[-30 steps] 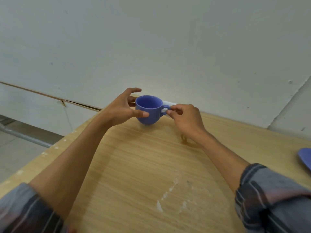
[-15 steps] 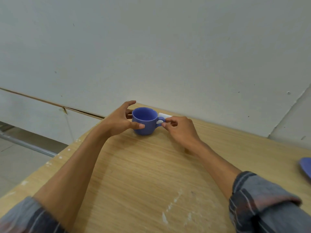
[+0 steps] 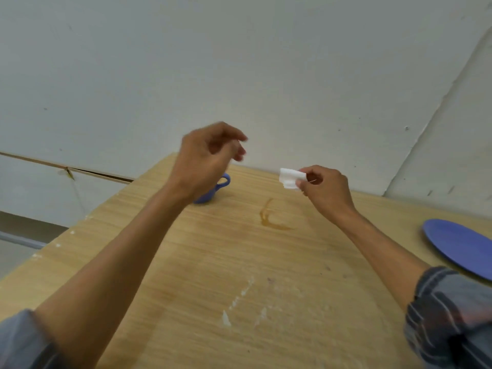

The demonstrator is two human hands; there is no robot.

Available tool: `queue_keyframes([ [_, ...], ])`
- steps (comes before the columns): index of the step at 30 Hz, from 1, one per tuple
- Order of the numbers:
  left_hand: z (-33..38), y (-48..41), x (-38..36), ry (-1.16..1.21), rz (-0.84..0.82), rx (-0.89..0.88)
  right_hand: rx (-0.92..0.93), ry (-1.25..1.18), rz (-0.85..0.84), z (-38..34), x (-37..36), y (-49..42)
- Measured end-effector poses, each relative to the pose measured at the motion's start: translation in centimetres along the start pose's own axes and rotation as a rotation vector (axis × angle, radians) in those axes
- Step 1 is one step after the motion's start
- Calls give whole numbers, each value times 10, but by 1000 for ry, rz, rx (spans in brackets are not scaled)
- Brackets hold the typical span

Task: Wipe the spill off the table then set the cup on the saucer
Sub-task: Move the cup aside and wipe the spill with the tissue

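Now the wooden worktop [image 3: 186, 262] fills the lower view, with old white scuffs near its front edge. At its far right lies the blue saucer [image 3: 460, 246], partly cut off by the frame and with nothing on it.

The left hand [image 3: 205, 158] hangs above the back of the worktop, motion-blurred, with its fingers loosely curled and nothing in them. Half a second ago it cupped the side of the cup; it has since let go and lifted. The right hand [image 3: 324, 187], which then pinched the handle, has also left it and now pinches a folded white tissue [image 3: 288, 178] between thumb and fingertips, held in the air.

The blue cup [image 3: 206, 197] stands on the worktop toward the back left, mostly hidden behind the left wrist, with only its handle and lower body showing. It is well apart from the saucer.

The brown spill [image 3: 269, 218], a thin curved smear, lies in the open between the cup and the right forearm, below the tissue and not yet wiped.

By my reading, the cup was moved aside to free the stain, so wiping comes next and the saucer step waits.
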State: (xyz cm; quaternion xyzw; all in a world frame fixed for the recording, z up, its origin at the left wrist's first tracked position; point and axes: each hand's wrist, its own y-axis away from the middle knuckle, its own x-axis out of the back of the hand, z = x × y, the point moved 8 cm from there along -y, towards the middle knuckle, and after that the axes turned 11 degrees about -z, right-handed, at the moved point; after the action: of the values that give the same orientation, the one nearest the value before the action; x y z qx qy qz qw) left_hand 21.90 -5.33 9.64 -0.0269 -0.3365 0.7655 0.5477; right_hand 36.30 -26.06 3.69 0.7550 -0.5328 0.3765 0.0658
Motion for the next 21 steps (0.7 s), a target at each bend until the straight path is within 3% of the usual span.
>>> queue_keyframes([
  [4,-29,16,-70,-203,-309,50,22,92,-1,6,-3,-7],
  [8,-81,33,-91,-399,-449,214,94,193,-62,4,-25,-20],
  [16,-107,39,-96,-755,-472,279,244,389,-261,6,-70,-28],
  [21,-112,39,-96,-792,-503,288,377,432,-356,-2,-72,-2],
])
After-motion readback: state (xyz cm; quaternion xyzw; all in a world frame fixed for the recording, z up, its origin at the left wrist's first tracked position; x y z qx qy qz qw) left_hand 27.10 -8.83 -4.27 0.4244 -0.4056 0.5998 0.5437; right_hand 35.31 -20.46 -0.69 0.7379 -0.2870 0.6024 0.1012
